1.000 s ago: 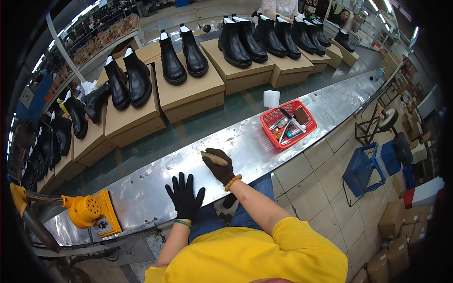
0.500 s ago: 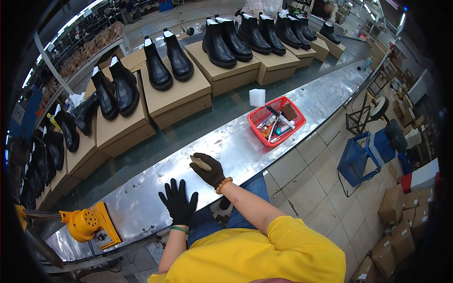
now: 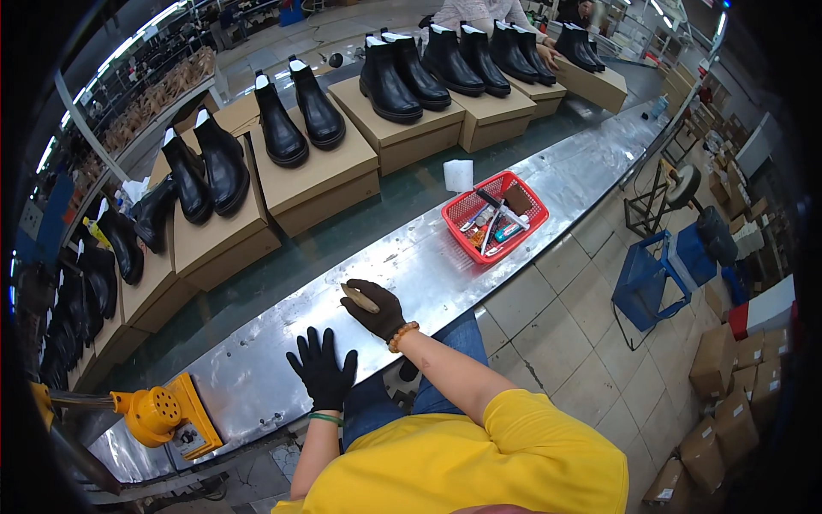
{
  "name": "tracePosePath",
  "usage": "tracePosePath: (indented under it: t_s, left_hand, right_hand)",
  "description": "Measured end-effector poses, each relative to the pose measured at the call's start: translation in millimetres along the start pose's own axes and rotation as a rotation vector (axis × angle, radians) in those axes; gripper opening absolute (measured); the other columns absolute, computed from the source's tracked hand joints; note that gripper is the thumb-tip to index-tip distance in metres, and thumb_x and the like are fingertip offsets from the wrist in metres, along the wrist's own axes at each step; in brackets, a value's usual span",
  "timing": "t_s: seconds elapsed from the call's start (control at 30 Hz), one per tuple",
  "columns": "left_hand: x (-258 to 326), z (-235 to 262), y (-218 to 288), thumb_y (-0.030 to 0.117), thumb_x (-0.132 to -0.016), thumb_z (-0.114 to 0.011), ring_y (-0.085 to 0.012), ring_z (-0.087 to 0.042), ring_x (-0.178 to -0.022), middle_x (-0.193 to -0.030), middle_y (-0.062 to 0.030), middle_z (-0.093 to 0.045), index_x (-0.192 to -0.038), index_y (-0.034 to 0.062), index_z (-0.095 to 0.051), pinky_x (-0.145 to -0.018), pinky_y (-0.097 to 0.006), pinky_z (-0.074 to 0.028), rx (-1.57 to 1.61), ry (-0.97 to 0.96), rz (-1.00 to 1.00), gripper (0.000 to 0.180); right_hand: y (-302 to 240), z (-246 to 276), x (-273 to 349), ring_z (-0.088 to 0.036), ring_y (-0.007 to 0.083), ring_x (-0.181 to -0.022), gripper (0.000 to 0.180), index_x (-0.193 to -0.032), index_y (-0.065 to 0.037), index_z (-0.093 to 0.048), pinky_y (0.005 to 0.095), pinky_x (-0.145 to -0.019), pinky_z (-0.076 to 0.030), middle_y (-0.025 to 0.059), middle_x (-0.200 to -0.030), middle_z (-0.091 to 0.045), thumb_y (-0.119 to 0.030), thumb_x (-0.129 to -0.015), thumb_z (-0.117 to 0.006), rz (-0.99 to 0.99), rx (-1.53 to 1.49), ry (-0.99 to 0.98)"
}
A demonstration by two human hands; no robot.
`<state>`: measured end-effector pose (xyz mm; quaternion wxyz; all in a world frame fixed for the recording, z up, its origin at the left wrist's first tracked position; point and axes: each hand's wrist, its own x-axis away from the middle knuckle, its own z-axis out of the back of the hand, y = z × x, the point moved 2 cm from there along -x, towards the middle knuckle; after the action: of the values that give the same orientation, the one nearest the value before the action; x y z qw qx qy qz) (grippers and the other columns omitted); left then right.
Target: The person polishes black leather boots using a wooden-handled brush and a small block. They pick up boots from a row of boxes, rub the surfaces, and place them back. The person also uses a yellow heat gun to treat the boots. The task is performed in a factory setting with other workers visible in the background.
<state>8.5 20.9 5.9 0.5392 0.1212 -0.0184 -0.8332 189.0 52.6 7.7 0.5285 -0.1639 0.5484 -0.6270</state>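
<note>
My left hand (image 3: 325, 373), in a black glove, rests on the shiny metal bench (image 3: 267, 349) with its fingers spread. Just right of it, my right hand (image 3: 383, 313) wears a dark brown glove and closes round a flat, oval tan pad (image 3: 360, 297); its exact kind I cannot make out. The pad is held slightly above or against the metal. Beyond both hands, pairs of black ankle boots (image 3: 315, 111) stand on brown cardboard boxes (image 3: 321, 176). A red plastic basket (image 3: 460, 242) of small tools sits to the right of my hands.
A white block (image 3: 459, 175) lies behind the basket. At the bench's left end stands a yellow lamp-like device (image 3: 154, 415). Across the line, a co-worker's hand (image 3: 548, 56) touches a boxed boot pair. Blue stool-like frame (image 3: 644, 281) and cartons (image 3: 704, 454) occupy the right-hand floor.
The row of boots and boxes has shifted slightly leftward in the picture. A co-worker's hand now shows at the far boots, where one box sits turned. My hands keep nearly the same pose.
</note>
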Motion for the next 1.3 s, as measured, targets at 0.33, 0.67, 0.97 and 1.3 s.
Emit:
tracePosePath:
  t_s: [0.33, 0.67, 0.97, 1.3]
  left_hand:
    - [0.0, -3.7, 1.6, 0.054, -0.08, -0.055, -0.0363, -0.024, -0.137, -0.147, -0.0136, -0.032, -0.135, 0.0159, -0.046, -0.11, -0.058, -0.006, -0.019, -0.029, 0.007, 0.068]
    - [-1.4, -3.9, 4.3, 0.054, -0.081, -0.055, -0.0361, -0.024, -0.137, -0.148, -0.0145, -0.031, -0.135, 0.0157, -0.046, -0.11, -0.058, -0.007, -0.043, -0.037, -0.003, 0.067]
    - [-0.8, -3.9, 6.9, 0.053, -0.081, -0.056, -0.0357, -0.024, -0.137, -0.147, -0.0146, -0.032, -0.135, 0.0161, -0.046, -0.11, -0.058, -0.007, -0.056, -0.021, -0.013, 0.066]
    - [-2.5, -0.3, 11.0, 0.052, -0.08, -0.057, -0.0354, -0.024, -0.138, -0.148, -0.0143, -0.03, -0.137, 0.0169, -0.043, -0.109, -0.058, -0.008, -0.045, -0.068, 0.012, 0.068]
  right_hand:
    - [6.5, 0.3, -0.6, -0.063, 0.0265, -0.093, 0.039, -0.112, -0.011, -0.06, 0.0339, -0.081, -0.051, 0.0098, -0.104, -0.065, -0.031, -0.08, -0.07, -0.031, 0.01, -0.051]
    - [16.7, -4.8, 0.8, -0.062, 0.0292, -0.096, 0.038, -0.109, -0.012, -0.061, 0.0365, -0.084, -0.05, 0.0107, -0.105, -0.065, -0.033, -0.079, -0.071, -0.025, -0.011, -0.028]
    - [17.5, -1.7, -0.8, -0.062, 0.0289, -0.097, 0.037, -0.109, -0.011, -0.061, 0.0357, -0.085, -0.05, 0.0107, -0.105, -0.065, -0.033, -0.08, -0.07, -0.005, 0.011, -0.034]
    - [10.5, 4.9, -2.1, -0.061, 0.0315, -0.089, 0.042, -0.115, -0.01, -0.057, 0.0395, -0.079, -0.05, 0.012, -0.098, -0.064, -0.034, -0.082, -0.067, 0.102, 0.152, 0.075]
